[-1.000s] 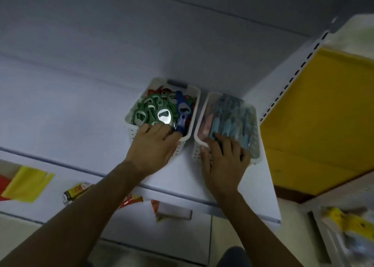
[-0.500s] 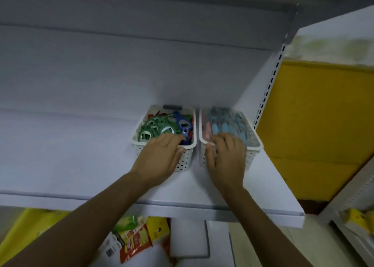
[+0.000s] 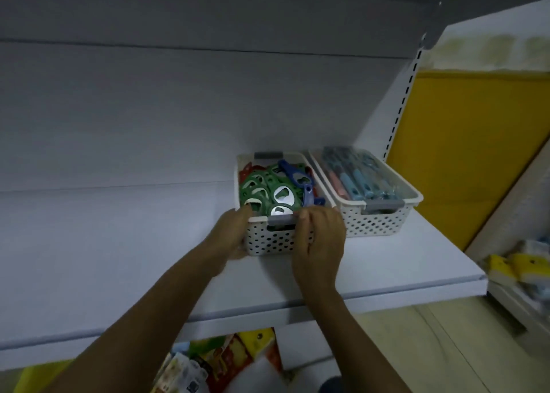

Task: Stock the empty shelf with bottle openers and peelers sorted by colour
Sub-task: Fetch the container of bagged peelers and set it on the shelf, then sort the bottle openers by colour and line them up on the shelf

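Both grips hold the opener basket near the right end of the shelf.

The white shelf (image 3: 119,243) is bare on its left. The left grip (image 3: 230,234) curls round the near left corner of the opener basket (image 3: 273,245), thumb up at the rim. The basket is white and perforated and stands on the shelf. In it the openers (image 3: 268,190) lie in a loose heap, mostly green, with a few blue on the right and some red at the back. The right grip (image 3: 320,240) clasps the near right corner, fingertips on the rim. Just beside it on the right stands the peeler basket (image 3: 381,224), packed with blue and pink peelers (image 3: 357,178) in clear wrap. Below the shelf edge lie coloured packets (image 3: 226,360). Right of the shelf is a yellow panel (image 3: 464,154).
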`<control>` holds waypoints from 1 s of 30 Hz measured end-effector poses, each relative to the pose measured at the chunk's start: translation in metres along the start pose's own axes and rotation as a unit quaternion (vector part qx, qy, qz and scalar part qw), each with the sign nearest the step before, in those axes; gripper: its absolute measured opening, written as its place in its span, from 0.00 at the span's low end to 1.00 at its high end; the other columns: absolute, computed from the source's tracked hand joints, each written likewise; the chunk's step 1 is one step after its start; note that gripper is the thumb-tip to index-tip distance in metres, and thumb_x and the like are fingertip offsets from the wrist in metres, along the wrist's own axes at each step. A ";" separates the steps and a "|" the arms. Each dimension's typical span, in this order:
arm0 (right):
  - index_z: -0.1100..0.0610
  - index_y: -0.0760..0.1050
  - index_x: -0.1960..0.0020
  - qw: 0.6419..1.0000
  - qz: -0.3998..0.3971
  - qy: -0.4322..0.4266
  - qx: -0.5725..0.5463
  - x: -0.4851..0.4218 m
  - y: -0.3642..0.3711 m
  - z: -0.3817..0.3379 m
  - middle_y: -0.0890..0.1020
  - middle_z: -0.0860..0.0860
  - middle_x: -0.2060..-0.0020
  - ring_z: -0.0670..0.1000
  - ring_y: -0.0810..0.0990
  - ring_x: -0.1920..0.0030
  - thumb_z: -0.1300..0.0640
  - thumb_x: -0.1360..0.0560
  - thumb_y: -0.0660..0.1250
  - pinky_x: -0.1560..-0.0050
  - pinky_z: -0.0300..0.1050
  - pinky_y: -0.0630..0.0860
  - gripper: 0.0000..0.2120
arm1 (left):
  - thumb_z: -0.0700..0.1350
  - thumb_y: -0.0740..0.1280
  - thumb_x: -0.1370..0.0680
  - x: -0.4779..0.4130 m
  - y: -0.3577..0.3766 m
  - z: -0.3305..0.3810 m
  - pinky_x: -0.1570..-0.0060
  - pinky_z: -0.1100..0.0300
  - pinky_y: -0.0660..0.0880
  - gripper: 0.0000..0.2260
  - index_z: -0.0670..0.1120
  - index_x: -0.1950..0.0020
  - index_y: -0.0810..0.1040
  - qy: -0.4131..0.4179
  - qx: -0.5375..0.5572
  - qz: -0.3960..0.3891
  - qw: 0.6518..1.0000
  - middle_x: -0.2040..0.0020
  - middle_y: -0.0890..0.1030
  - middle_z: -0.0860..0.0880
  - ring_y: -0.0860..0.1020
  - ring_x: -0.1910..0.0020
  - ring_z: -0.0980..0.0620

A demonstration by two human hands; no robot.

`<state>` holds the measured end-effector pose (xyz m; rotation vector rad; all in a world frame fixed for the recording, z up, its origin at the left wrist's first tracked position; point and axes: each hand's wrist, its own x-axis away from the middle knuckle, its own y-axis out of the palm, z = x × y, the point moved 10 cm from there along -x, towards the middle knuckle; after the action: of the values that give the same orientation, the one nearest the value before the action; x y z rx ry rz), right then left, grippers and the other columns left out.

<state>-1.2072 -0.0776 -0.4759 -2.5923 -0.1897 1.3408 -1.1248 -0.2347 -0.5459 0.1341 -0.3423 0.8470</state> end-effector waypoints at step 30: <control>0.46 0.55 0.26 0.938 0.029 0.327 -0.115 0.023 0.092 -0.032 0.67 0.52 0.34 0.49 0.70 0.41 0.44 0.41 0.72 0.41 0.49 0.72 0.47 | 0.72 0.58 0.31 -0.025 -0.099 0.041 0.28 0.46 0.52 0.46 0.54 0.27 0.34 0.407 -0.335 0.063 0.847 0.22 0.44 0.43 0.46 0.24 0.44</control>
<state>-1.1664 -0.1663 -0.4988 -3.0919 -0.1629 0.4212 -1.0753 -0.3284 -0.5143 -0.8974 0.1780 0.7948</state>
